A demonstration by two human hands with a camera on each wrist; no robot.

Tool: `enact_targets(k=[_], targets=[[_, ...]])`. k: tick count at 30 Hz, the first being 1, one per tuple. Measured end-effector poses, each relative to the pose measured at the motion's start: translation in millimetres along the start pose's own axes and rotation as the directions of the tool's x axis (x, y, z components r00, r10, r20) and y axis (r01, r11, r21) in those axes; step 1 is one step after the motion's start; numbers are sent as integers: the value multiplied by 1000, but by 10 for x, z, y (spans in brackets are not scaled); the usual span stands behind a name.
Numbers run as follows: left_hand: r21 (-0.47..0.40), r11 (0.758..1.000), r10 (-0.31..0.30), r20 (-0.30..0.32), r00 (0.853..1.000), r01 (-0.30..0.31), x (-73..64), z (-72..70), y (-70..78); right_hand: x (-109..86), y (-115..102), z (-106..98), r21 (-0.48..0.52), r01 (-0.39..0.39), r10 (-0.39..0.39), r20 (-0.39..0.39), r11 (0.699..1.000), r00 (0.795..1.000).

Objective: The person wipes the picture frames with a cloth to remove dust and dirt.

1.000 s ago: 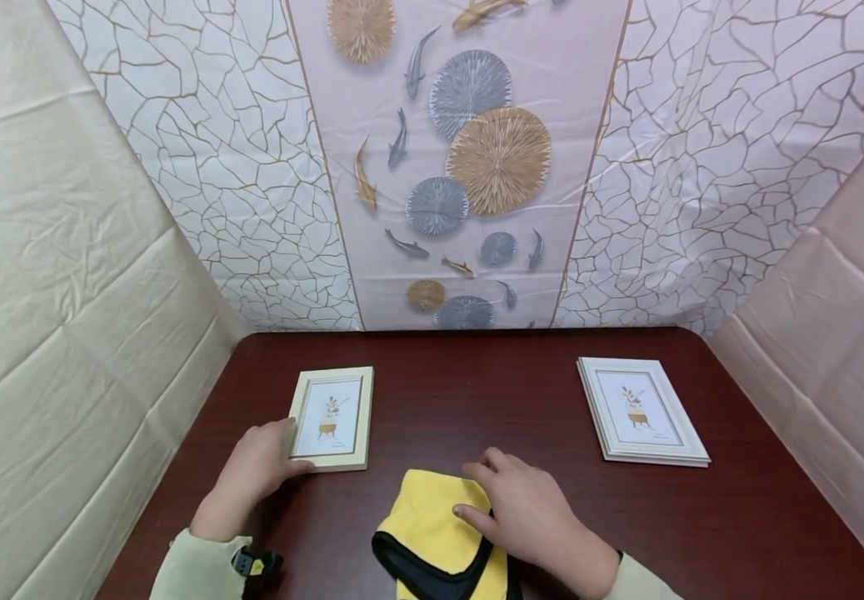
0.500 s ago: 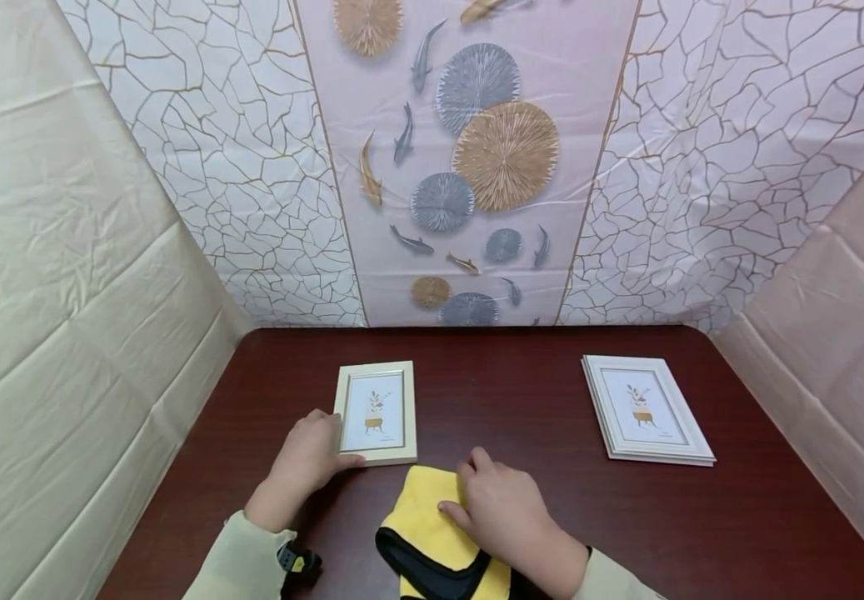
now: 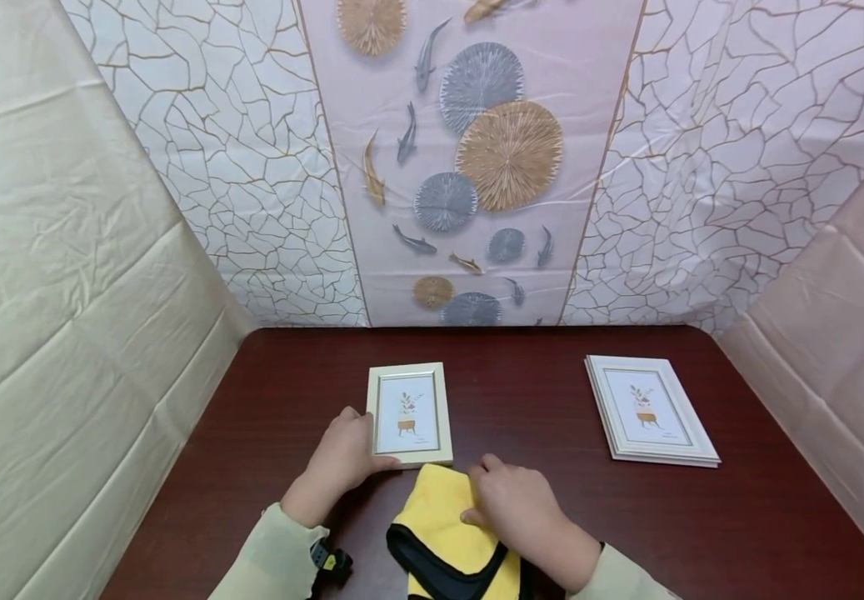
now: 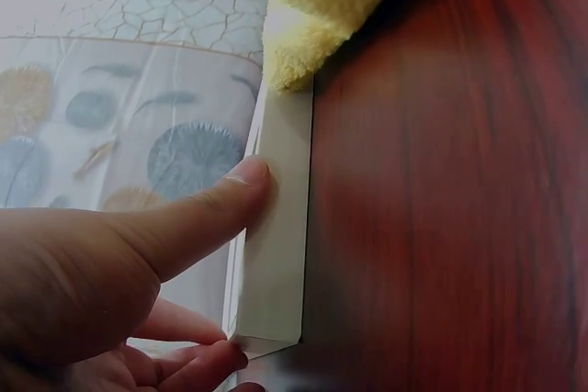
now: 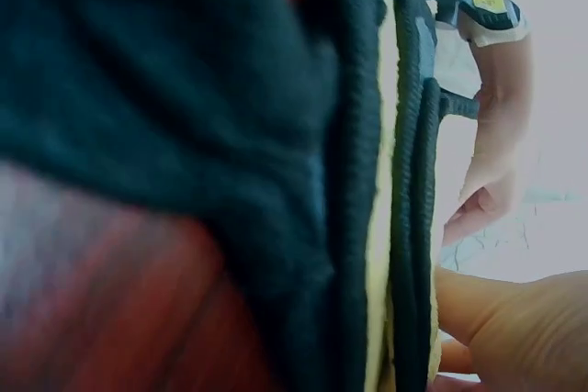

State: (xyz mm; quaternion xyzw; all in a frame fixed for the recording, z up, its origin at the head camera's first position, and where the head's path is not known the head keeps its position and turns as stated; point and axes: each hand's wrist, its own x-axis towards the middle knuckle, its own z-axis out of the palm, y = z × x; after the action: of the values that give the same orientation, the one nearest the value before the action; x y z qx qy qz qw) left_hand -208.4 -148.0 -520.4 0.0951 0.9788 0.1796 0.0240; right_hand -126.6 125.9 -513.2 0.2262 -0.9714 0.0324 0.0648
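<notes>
On glossy wood table [image 3: 521, 392], left hand [image 3: 342, 458] grip pinching cream rectangular frame [image 3: 407, 412], right hand [image 3: 514, 508] grip flat on fluffy yellow cloth [image 3: 439, 525]

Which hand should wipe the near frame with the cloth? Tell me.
Right hand: it already rests on the yellow cloth, just beside the frame. The left hand is holding that frame's edge.

We count two hands: the left hand [image 3: 342, 457] and the right hand [image 3: 516, 505]. On the desk [image 3: 521, 392] we see one yellow cloth [image 3: 435, 521] and one cream picture frame [image 3: 407, 412]. At the right lies a stack of white frames [image 3: 651, 410], perhaps two or three; its edges blur together.
</notes>
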Motion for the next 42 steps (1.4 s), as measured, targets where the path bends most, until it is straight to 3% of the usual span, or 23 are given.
enact_targets(k=[5,10,15,21,27,32,37,42], targets=[[-22,1000,20,0,1000,-20,-10,22,80,-75,95,-88,49,-42,40,40,998,998],[-25,999,27,-10,1000,-27,1,18,62,-111,186,-160,121,-65,55,80,991,995],[-59,998,25,-10,1000,-25,-2,13,41,-130,227,-187,191,-47,41,38,980,998],[-81,997,-1,-5,1000,0,-25,15,50,-103,276,-182,137,-25,37,-81,990,996],[-76,997,-2,0,1000,2,-23,22,75,13,324,-156,121,-56,71,-120,991,990],[-107,994,-13,1,1000,13,-15,23,68,42,138,-190,72,-30,41,-165,997,985],[-127,992,-22,32,999,25,4,53,40,16,-129,-199,1,23,-22,-138,1000,990],[-122,992,-1,51,999,7,11,77,33,36,-189,-75,-65,22,-27,-70,998,997]])
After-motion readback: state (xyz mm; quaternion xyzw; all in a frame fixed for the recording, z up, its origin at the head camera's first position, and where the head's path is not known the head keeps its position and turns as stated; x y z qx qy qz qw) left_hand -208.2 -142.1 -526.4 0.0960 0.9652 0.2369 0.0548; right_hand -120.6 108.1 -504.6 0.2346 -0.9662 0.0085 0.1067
